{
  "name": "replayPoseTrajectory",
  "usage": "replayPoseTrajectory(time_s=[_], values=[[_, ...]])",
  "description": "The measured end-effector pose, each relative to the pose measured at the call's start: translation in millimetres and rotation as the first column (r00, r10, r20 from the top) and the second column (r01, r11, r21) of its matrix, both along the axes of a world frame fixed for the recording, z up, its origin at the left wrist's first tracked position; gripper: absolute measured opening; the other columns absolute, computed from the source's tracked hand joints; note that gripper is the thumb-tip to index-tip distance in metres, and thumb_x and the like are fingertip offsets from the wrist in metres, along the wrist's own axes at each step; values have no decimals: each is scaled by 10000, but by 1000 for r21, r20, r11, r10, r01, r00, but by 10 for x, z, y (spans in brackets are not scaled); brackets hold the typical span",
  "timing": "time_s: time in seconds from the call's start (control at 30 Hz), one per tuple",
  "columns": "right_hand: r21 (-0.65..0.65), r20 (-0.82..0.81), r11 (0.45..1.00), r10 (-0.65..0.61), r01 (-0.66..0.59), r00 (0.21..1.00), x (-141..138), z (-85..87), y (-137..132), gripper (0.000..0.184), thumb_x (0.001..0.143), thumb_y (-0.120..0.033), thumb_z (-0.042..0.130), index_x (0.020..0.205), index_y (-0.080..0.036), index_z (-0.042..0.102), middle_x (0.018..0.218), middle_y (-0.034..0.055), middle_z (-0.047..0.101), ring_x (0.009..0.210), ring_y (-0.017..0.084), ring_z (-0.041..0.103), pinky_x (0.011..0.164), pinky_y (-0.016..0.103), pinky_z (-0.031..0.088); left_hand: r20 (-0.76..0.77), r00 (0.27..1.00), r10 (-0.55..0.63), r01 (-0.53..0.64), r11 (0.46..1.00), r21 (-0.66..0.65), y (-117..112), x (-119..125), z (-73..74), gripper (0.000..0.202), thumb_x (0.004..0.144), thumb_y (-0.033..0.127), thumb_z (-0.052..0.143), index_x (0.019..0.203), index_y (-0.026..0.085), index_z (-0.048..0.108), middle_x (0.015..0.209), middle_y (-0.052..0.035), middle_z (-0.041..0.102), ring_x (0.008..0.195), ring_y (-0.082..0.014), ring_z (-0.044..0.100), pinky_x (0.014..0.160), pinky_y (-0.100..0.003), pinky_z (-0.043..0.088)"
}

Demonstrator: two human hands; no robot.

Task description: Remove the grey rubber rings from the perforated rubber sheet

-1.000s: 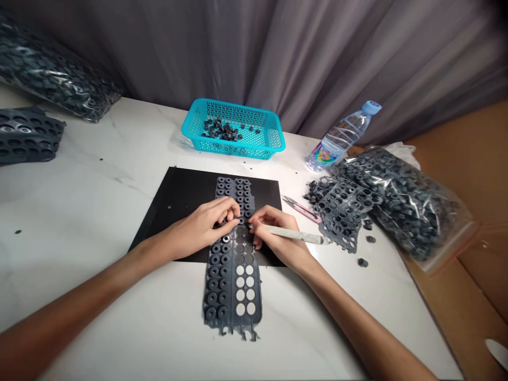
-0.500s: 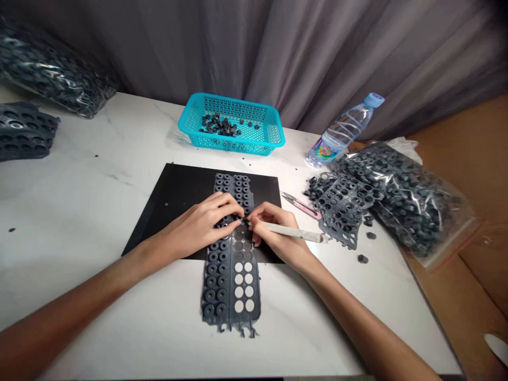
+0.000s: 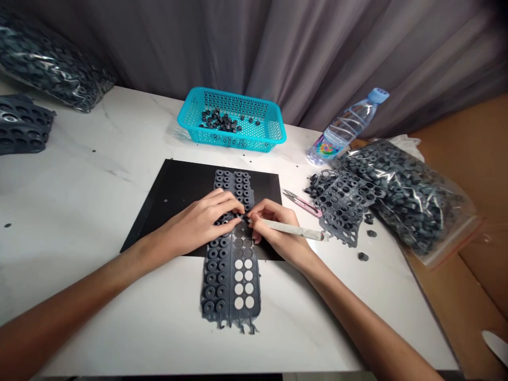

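A dark grey moulded rubber sheet (image 3: 209, 264) lies lengthwise before me, set with rows of small ringed rubber parts. Its lower right side has bare round holes, with the white table showing through the nearest ones. My left hand (image 3: 202, 217) rests across the sheet, its thumb and index finger pinched at a rubber ring, mostly hidden by the fingertips. My right hand (image 3: 278, 227) grips a white pen-like tool (image 3: 296, 229) between thumb and fingers. The tool's front end is by the left fingertips; its tip is too small to make out.
Beneath the sheet is a black mat (image 3: 153, 211). A turquoise basket (image 3: 234, 143) with rubber parts stands behind. To the right are pink snips (image 3: 304, 203), a bottle (image 3: 345, 127), an emptied rubber sheet (image 3: 341, 206) and a bag of parts (image 3: 413, 206). Another bag (image 3: 51, 63) lies far left.
The whole view has shifted slightly, so things on the table sit a little higher. Both hands keep nearly the same place and grip over the sheet.
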State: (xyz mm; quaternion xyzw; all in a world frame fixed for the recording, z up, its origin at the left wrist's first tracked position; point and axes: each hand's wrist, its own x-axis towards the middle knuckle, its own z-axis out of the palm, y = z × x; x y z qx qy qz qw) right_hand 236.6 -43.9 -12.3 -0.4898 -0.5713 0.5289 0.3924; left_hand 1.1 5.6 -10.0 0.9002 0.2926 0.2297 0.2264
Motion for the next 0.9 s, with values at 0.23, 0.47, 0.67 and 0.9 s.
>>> replayPoseTrajectory(time_s=[0.23, 0.47, 0.67, 0.9], values=[[19, 27, 1000, 7, -7, 1000, 3, -31, -10, 34, 966, -208, 683, 936, -201, 671, 714, -32, 675, 598, 131, 646, 573, 219, 508, -174, 984, -35, 80, 962, 260, -39, 8, -2, 236, 1139, 180, 469, 1200, 164, 697, 1173, -103, 712, 1113, -256, 651, 1032, -417, 541], [19, 39, 999, 26, -27, 999, -4, -30, -27, 79, 988, -249, 676, 927, -201, 659, 712, -32, 656, 617, 130, 621, 574, 216, 487, 21, 998, 53, -52, 998, -28, -129, 43, -131, 232, 1133, 197, 445, 1211, 201, 664, 1193, -96, 720, 1126, -244, 696, 1069, -396, 529], [-18, 17, 999, -26, 27, 1000, -28, -56, -22, 52, 966, -245, 693, 953, -194, 687, 702, -27, 668, 592, 123, 626, 548, 207, 503, 303, 859, 412, -220, 833, -508, -42, 53, -90, 240, 1123, 452, 576, 1096, 217, 619, 901, -7, 620, 747, -139, 611, 641, -246, 487], [-9, -109, 996, -95, 94, 990, 35, -53, 23, 130, 985, -314, 702, 987, -191, 662, 783, 2, 719, 534, 128, 670, 494, 229, 552, 426, 794, 434, -38, 735, -677, -9, 4, 46, 235, 1065, 435, 683, 1071, 207, 625, 979, -15, 697, 712, -114, 603, 734, -285, 519]])
